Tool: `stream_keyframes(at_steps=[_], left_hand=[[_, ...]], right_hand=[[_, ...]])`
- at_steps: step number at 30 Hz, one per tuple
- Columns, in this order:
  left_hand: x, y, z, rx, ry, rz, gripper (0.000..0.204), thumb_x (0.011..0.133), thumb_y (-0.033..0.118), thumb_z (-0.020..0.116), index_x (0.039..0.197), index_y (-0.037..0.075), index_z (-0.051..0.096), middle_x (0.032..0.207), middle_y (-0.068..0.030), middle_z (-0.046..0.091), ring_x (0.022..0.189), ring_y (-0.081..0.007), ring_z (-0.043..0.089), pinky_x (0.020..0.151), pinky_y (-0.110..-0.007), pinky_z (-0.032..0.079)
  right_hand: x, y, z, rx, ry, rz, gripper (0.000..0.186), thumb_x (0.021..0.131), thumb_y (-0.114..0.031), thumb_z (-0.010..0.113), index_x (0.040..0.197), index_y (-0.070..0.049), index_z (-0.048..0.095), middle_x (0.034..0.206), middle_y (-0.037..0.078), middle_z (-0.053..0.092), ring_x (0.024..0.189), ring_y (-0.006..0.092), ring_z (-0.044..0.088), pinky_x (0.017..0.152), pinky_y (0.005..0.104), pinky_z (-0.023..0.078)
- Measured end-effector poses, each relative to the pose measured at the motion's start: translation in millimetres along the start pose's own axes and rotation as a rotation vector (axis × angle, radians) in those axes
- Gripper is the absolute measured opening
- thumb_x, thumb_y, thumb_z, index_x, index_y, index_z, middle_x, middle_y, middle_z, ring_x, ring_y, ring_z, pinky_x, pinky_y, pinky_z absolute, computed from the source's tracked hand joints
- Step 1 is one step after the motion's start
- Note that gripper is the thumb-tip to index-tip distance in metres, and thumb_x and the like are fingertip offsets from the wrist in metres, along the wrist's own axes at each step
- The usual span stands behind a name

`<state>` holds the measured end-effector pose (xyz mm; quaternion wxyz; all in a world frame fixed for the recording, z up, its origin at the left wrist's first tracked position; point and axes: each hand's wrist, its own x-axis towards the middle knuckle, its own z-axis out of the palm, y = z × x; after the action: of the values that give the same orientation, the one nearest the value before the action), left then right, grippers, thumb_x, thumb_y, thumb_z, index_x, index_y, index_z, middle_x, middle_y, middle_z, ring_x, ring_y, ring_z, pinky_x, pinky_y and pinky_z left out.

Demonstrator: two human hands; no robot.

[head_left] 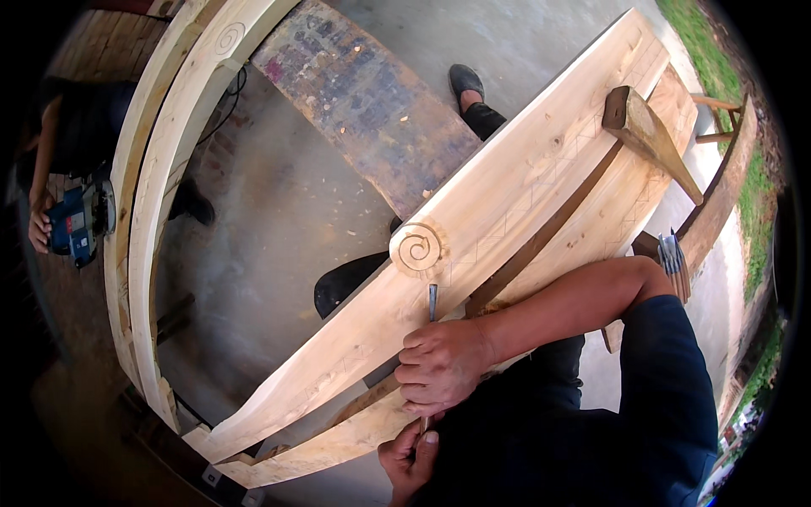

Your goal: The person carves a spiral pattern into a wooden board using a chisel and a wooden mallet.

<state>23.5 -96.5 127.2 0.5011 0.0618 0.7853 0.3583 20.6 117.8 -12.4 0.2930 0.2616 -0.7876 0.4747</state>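
Observation:
My right hand (443, 363) is wrapped round a chisel, and its metal blade (432, 302) comes out beyond the fist toward the board. Below it, my left hand (408, 463) closes thumb and fingers on the rear end of the chisel handle (425, 425). The blade tip lies at the lower edge of a round spiral carving (418, 248) on a long pale wooden board (498, 203). Pencilled stepped lines run along the board. A wooden mallet (650, 139) rests farther up, across the boards at the right.
A second curved board (591, 220) lies alongside, with a gap between. A bundle of chisels (673, 262) is right of my arm. A stained plank (363, 101) extends behind. At left, another person's hand (39, 221) holds a blue power tool (76, 224) beside curved beams (160, 177).

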Motion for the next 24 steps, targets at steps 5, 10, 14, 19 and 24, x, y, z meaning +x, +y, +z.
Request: stream_keyframes(at_steps=[5, 10, 14, 19, 24], left_hand=[[-6.4, -3.0, 19.3, -0.172, 0.185, -0.072, 0.034, 0.106, 0.024, 0.062, 0.125, -0.001, 0.076, 0.056, 0.0031, 0.054, 0.052, -0.0035, 0.043, 0.054, -0.024, 0.034], [-3.6, -2.1, 24.0, -0.198, 0.23, -0.067, 0.032, 0.105, 0.023, 0.064, 0.122, -0.001, 0.077, 0.054, 0.0033, 0.052, 0.05, -0.0036, 0.041, 0.053, -0.024, 0.031], [-1.0, 8.2, 22.4, -0.18, 0.217, -0.085, 0.032, 0.106, 0.023, 0.063, 0.122, 0.0, 0.077, 0.054, 0.0034, 0.052, 0.051, -0.0036, 0.04, 0.053, -0.024, 0.03], [-2.1, 7.2, 20.9, -0.178, 0.201, -0.109, 0.031, 0.106, 0.021, 0.061, 0.122, 0.0, 0.077, 0.054, 0.0039, 0.05, 0.051, -0.0035, 0.038, 0.053, -0.025, 0.028], [-1.2, 7.8, 21.1, -0.191, 0.216, -0.104, 0.031, 0.105, 0.021, 0.061, 0.122, -0.001, 0.077, 0.054, 0.0045, 0.049, 0.05, -0.0034, 0.038, 0.052, -0.025, 0.026]], right_hand=[[2.3, 5.4, 4.2, 0.044, -0.03, 0.005, 0.038, 0.091, -0.03, 0.074, 0.062, -0.014, 0.054, 0.063, 0.002, 0.051, 0.057, 0.0195, 0.057, 0.057, 0.0349, 0.044], [-0.3, 7.0, 5.0, 0.061, -0.041, 0.034, 0.037, 0.091, -0.029, 0.073, 0.063, -0.013, 0.054, 0.064, 0.002, 0.05, 0.057, 0.0201, 0.056, 0.057, 0.0357, 0.045], [-2.7, 7.9, 7.5, 0.072, -0.041, 0.048, 0.037, 0.091, -0.028, 0.073, 0.065, -0.013, 0.051, 0.067, 0.001, 0.047, 0.058, 0.0181, 0.053, 0.057, 0.0345, 0.042], [-4.7, 8.3, 9.2, 0.082, -0.045, 0.051, 0.037, 0.091, -0.028, 0.072, 0.065, -0.013, 0.052, 0.067, 0.001, 0.046, 0.058, 0.0182, 0.053, 0.057, 0.0349, 0.042], [0.5, 7.8, 4.8, 0.082, -0.096, 0.072, 0.036, 0.091, -0.03, 0.071, 0.063, -0.012, 0.057, 0.063, 0.003, 0.056, 0.056, 0.0219, 0.061, 0.055, 0.0374, 0.049]])
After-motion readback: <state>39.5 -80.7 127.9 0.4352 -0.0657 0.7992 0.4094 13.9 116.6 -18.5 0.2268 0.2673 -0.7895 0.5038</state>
